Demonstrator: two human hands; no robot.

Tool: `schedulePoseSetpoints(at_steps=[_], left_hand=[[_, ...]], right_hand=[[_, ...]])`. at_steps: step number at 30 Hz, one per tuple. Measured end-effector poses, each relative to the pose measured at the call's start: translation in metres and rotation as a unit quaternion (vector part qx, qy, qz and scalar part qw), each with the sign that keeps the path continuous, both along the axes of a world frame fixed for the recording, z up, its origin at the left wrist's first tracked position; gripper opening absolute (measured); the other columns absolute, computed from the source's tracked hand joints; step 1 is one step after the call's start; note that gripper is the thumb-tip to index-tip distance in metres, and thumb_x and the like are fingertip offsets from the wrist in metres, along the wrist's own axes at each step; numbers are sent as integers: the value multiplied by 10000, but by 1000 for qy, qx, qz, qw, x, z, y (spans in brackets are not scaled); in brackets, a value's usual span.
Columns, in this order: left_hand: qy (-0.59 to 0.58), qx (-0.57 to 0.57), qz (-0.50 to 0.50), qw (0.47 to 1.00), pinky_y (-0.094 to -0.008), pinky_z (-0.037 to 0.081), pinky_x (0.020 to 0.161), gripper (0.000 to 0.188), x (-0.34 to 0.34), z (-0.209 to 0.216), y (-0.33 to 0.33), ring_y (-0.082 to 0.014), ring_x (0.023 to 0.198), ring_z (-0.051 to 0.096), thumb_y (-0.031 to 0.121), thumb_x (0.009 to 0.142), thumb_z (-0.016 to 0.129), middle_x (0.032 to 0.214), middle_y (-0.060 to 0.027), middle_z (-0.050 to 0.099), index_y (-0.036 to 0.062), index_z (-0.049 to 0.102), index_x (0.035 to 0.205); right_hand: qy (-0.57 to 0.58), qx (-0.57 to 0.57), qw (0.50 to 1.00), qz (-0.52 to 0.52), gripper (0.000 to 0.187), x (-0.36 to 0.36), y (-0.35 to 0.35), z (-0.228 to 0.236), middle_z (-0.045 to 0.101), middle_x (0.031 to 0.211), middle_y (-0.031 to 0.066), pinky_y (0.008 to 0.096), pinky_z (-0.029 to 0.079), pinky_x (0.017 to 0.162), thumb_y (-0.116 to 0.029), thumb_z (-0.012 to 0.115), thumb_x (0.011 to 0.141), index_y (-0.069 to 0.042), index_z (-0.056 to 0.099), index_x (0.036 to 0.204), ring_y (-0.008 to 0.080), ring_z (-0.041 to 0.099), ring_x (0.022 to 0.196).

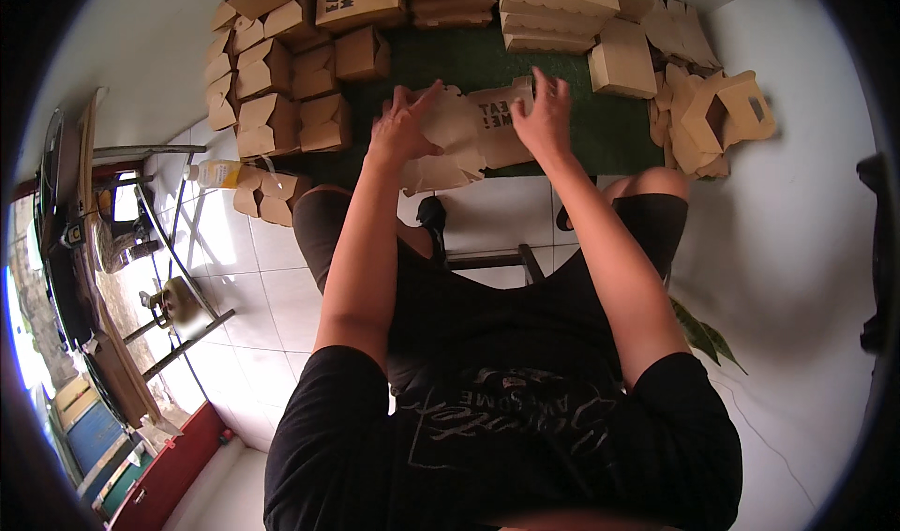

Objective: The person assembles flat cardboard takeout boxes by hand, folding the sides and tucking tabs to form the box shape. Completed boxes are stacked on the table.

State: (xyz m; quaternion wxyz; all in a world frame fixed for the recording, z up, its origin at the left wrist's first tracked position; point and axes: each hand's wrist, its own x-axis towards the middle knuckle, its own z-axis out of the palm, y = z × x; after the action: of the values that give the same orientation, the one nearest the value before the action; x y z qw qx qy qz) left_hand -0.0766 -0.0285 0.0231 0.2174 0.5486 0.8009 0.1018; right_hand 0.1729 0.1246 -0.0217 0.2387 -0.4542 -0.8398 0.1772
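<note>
A flat, unfolded brown cardboard box blank (452, 142) with dark print on its right part lies before me on the green table (445, 58). My left hand (401, 130) rests over its left side, thumb and fingers spread apart. At the right edge of the blank is my right hand (546, 119), its thumb and fingers also apart around the raised corner flap. Whether the right fingertips touch the cardboard, I cannot tell. The near edge of the blank reaches past the table's front edge above my lap.
Several folded cardboard boxes (267, 123) are piled at the left. Larger printed boxes (361, 1) and stacked pale boxes (558, 6) line the back. Loose cardboard pieces (698, 109) heap up at the right. A bottle with a yellow label (217, 174) stands at the left.
</note>
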Motion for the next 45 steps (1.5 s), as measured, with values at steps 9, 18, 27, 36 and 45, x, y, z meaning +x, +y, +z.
schedulePoseSetpoints(at_steps=[9, 18, 27, 36, 45], left_hand=[[95, -54, 19, 994, -809, 395, 1235, 1528, 16, -10, 5, -508, 1597, 442, 379, 548, 1136, 1734, -194, 429, 557, 304, 1817], [64, 57, 45, 995, -668, 528, 1159, 883, 6, -15, 18, -411, 1381, 699, 256, 810, 983, 1499, -146, 711, 337, 655, 1626], [-116, 121, 150, 974, -504, 655, 1039, 428, 0, -11, 22, -400, 1203, 817, 319, 939, 876, 1283, -187, 855, 181, 869, 1344], [-103, 89, 116, 984, -514, 652, 1044, 495, 9, -36, 19, -408, 1206, 804, 292, 865, 918, 1289, -179, 836, 203, 855, 1348], [30, 95, 83, 992, -492, 643, 1030, 461, 36, -22, 6, -370, 1245, 775, 190, 850, 886, 1335, -106, 784, 234, 875, 1308]], right_hand=[[-169, -145, 974, -44, 900, 56, 4, -32, 660, 1477, 267, 539, 521, 1203, -503, 853, 1010, -21, 528, 1696, 466, 614, 1403], [-57, -471, 878, -57, 637, 76, 12, 20, 778, 1332, 146, 433, 677, 891, -488, 761, 1118, -24, 662, 1543, 273, 782, 1129], [348, -466, 787, -205, 684, 71, -27, -12, 688, 1370, 164, 384, 667, 902, -296, 825, 1103, -16, 503, 1637, 222, 747, 1053], [151, -502, 837, -156, 535, 55, -49, -19, 794, 1097, 50, 331, 650, 728, -334, 881, 1055, -11, 649, 1413, 139, 754, 818], [-130, -368, 920, -40, 444, 49, -68, 3, 828, 960, 258, 450, 716, 768, -377, 801, 1053, 67, 785, 1076, 326, 876, 885]])
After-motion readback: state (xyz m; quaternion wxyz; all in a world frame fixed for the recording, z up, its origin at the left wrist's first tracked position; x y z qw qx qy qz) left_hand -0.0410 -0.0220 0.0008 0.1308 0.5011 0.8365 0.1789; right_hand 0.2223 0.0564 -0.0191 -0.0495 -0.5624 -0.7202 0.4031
